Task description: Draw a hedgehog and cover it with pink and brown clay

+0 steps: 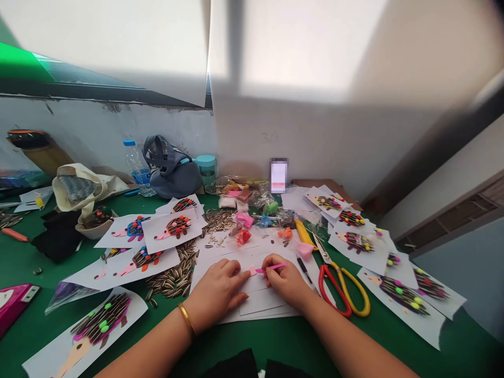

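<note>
White paper sheets (252,302) lie before me on the green table. A small flat piece of pink clay (252,270) sits on the top sheet. My right hand (284,281) pinches a thin pink plastic modelling tool (277,267), its tip at the clay. My left hand (220,290) rests on the paper from the left, fingers apart, with the index fingertip against the clay's edge. Lumps of pink clay (305,250), red clay (243,237) and orange clay (285,233) lie farther back. Sunflower seeds (175,275) are heaped left of the sheets.
Scissors (338,283) with red and yellow handles, a black pen (306,270) and a yellow cutter (306,234) lie right of the paper. Hedgehog pictures (177,226) spread on both sides. Behind stand a phone (279,176), a blue bag (175,176) and a bottle (137,165).
</note>
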Demonstrator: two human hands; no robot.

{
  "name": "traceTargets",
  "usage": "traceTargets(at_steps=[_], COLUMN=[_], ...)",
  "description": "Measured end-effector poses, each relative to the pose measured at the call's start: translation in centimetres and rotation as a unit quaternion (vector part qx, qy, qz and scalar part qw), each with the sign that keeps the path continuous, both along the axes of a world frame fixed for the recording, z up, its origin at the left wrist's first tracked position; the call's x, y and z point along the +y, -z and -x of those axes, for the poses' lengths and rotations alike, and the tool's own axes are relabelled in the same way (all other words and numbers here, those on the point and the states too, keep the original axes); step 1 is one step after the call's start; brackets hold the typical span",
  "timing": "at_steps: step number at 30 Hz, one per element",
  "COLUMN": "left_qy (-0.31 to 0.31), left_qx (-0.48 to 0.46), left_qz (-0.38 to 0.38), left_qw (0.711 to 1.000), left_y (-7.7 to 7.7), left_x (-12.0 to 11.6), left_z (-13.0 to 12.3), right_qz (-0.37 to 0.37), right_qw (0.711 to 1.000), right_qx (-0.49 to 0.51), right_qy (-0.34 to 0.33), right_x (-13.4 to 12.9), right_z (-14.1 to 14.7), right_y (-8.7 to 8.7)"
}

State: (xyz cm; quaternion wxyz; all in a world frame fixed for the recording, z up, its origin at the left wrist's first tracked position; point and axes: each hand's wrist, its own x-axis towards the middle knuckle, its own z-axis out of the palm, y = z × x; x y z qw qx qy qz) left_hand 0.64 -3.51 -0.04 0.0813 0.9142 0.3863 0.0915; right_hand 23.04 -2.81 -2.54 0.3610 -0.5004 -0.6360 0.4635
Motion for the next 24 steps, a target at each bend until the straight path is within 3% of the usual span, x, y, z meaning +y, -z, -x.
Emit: traceTargets(at_steps=[18,21,24], left_qy=[0.025,-0.005,-0.094], left_qx=[-0.003,-0.044,-0.069], left_qz=[0.003,0.009,0.007], left_qw=[1.0,0.999,0.993], left_y=[-0.2,0.6,1.6], left_x=[0.0,0.3,0.8], left_z=[0.5,0.4,-0.3], right_qz=[0.01,0.02,0.026], right_qw=[1.0,0.999,0.999], right_qx=[0.022,0.028,0.034], right_qy=[-0.001,0.002,0.008], right_x=[0.1,0.1,0.2], right_z=[-0.1,0.0,0.1], right_y=[0.0,0.0,0.0])
